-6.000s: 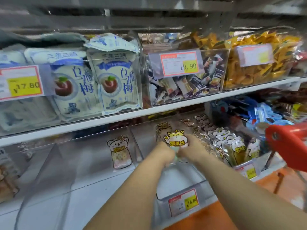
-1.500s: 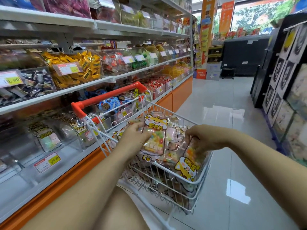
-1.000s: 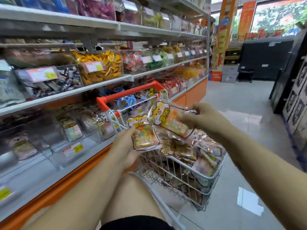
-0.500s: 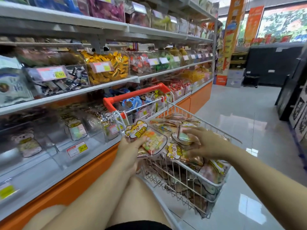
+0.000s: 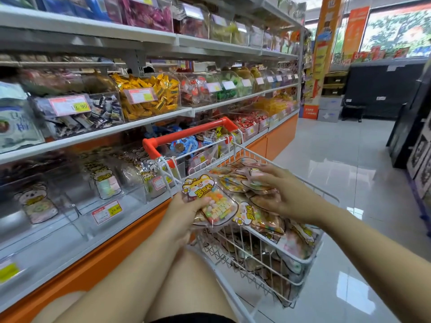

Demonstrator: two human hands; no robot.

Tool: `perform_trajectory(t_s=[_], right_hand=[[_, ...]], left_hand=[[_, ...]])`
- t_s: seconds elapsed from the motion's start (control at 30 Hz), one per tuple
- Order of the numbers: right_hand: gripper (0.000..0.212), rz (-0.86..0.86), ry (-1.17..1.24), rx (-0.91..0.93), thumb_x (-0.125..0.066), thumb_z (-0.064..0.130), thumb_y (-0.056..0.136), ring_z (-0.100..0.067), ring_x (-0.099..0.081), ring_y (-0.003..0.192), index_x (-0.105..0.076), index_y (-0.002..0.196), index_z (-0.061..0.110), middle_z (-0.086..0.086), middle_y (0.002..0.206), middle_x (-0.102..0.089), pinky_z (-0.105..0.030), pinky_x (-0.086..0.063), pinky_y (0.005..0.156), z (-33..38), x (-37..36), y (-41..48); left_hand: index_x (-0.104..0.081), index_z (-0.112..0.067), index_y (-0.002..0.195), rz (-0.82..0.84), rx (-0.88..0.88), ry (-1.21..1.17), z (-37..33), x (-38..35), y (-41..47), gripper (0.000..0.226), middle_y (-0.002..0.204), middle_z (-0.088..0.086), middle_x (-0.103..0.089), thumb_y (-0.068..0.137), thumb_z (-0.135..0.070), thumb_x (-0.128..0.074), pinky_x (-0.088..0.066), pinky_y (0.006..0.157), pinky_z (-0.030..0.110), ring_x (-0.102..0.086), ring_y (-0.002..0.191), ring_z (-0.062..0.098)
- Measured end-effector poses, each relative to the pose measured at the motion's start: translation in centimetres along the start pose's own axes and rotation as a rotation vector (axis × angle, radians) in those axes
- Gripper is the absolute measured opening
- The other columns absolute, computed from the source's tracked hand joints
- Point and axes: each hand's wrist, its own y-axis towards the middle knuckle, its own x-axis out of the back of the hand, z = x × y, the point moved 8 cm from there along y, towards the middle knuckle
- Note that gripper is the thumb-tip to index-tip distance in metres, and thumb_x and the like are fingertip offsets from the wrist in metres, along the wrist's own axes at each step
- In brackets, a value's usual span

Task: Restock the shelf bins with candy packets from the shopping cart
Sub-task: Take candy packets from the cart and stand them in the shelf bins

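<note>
A white wire shopping cart (image 5: 300,259) with a red handle (image 5: 186,134) stands beside the shelves, heaped with clear candy packets printed with a yellow cartoon animal. My left hand (image 5: 184,213) grips one such candy packet (image 5: 210,201), with more stacked beneath it, over the cart's near corner. My right hand (image 5: 279,194) lies with spread fingers on the packets in the cart (image 5: 251,180). At the lower left, clear shelf bins (image 5: 112,187) hold a few of the same packets upright.
Shelves of clear bins with yellow, red, green and dark sweets run along the left. The orange shelf base (image 5: 98,259) is next to my bare knee (image 5: 186,287). Glossy white floor (image 5: 349,159) stretches right; dark display racks (image 5: 417,141) line the far right.
Six seconds ago both hands were setting a packet in the lower bin. Since then I turned to the cart; my right hand put its lifted packet onto my left-hand stack and reached back in.
</note>
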Motion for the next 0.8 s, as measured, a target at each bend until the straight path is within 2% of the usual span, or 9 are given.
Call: perform_trajectory(t_s=[0.07, 0.13, 0.23, 0.3, 0.37, 0.47, 0.53, 0.7, 0.8], right_hand=[[0.054, 0.137, -0.136, 0.090, -0.066, 0.038, 0.084, -0.016, -0.026, 0.144, -0.055, 0.136, 0.042, 0.007, 0.154, -0.037, -0.047, -0.023, 0.119, 2.8, -0.6, -0.7], [0.060, 0.322, -0.283, 0.067, -0.066, 0.043, 0.082, -0.017, -0.015, 0.149, -0.049, 0.140, 0.042, 0.009, 0.157, -0.031, -0.057, -0.014, 0.120, 3.6, -2.6, -1.2], [0.061, 0.366, -0.429, 0.045, -0.061, 0.044, 0.087, -0.019, -0.010, 0.150, -0.044, 0.145, 0.037, 0.012, 0.154, -0.037, -0.062, -0.002, 0.120, 3.8, -3.8, -1.1], [0.044, 0.258, -0.450, 0.072, -0.056, 0.045, 0.090, -0.019, -0.020, 0.148, -0.057, 0.133, 0.035, 0.014, 0.141, -0.053, -0.057, -0.004, 0.121, 4.3, -3.2, -0.8], [0.030, 0.085, -0.422, 0.075, -0.051, 0.048, 0.093, -0.017, -0.038, 0.136, -0.070, 0.112, 0.034, 0.013, 0.117, -0.067, -0.047, -0.019, 0.118, 4.6, -1.7, -0.6], [0.022, -0.178, -0.190, 0.006, -0.060, 0.046, 0.091, -0.014, -0.056, 0.098, -0.075, 0.089, 0.030, 0.011, 0.085, -0.070, -0.040, -0.043, 0.094, 4.8, 0.8, -0.7], [0.015, -0.332, 0.017, -0.068, -0.068, 0.035, 0.086, -0.010, -0.059, 0.074, -0.070, 0.075, 0.026, 0.012, 0.070, -0.067, -0.037, -0.052, 0.074, 4.7, 2.5, -0.6], [0.014, -0.500, 0.267, -0.088, -0.070, 0.023, 0.081, -0.009, -0.062, 0.063, -0.067, 0.069, 0.019, 0.009, 0.065, -0.066, -0.032, -0.052, 0.063, 8.9, 4.2, 2.2], [0.018, -0.441, 0.362, -0.039, -0.070, 0.022, 0.081, -0.009, -0.059, 0.061, -0.063, 0.065, 0.018, 0.009, 0.061, -0.062, -0.030, -0.049, 0.061, 14.2, 1.4, 5.1]], left_hand=[[-0.055, -0.010, 0.105, 0.007, 0.009, -0.008, 0.2, -0.2, 0.0, 0.026, 0.101, 0.010, -0.073, 0.087, 0.003, -0.069, -0.060, 0.064, 0.043, -0.073, 0.080, 0.027], [-0.054, -0.010, 0.106, 0.008, 0.019, -0.015, 0.4, -0.1, -0.1, 0.027, 0.102, 0.012, -0.073, 0.086, 0.002, -0.069, -0.059, 0.071, 0.049, -0.073, 0.082, 0.030], [-0.055, -0.009, 0.111, 0.006, 0.019, -0.017, 0.4, 0.3, -0.2, 0.031, 0.106, 0.011, -0.073, 0.086, 0.001, -0.071, -0.060, 0.069, 0.048, -0.074, 0.082, 0.027], [-0.056, -0.009, 0.113, -0.007, -0.003, -0.017, 0.2, 0.9, -0.2, 0.033, 0.106, 0.009, -0.073, 0.086, 0.001, -0.071, -0.060, 0.061, 0.040, -0.074, 0.078, 0.022], [-0.055, -0.010, 0.111, -0.015, -0.008, -0.045, 0.1, 1.5, -0.2, 0.029, 0.103, 0.009, -0.073, 0.088, 0.001, -0.069, -0.060, 0.054, 0.039, -0.075, 0.073, 0.021], [-0.054, -0.010, 0.104, -0.030, 0.010, -0.130, -0.1, 2.0, -0.5, 0.020, 0.102, 0.013, -0.072, 0.090, -0.004, -0.067, -0.060, 0.064, 0.053, -0.074, 0.073, 0.026], [-0.054, -0.012, 0.102, -0.055, -0.010, -0.153, -0.4, 2.7, -0.4, 0.018, 0.107, 0.014, -0.071, 0.091, -0.006, -0.067, -0.060, 0.069, 0.050, -0.073, 0.075, 0.025], [-0.055, -0.016, 0.103, -0.099, -0.059, -0.162, -1.4, 4.9, -1.4, 0.018, 0.101, 0.008, -0.073, 0.093, -0.005, -0.064, -0.057, 0.050, 0.032, -0.073, 0.074, 0.019], [-0.055, -0.018, 0.109, -0.144, -0.088, -0.153, -1.8, 7.3, -1.8, 0.017, 0.102, 0.009, -0.072, 0.096, -0.009, -0.062, -0.060, 0.057, 0.036, -0.073, 0.075, 0.019]])
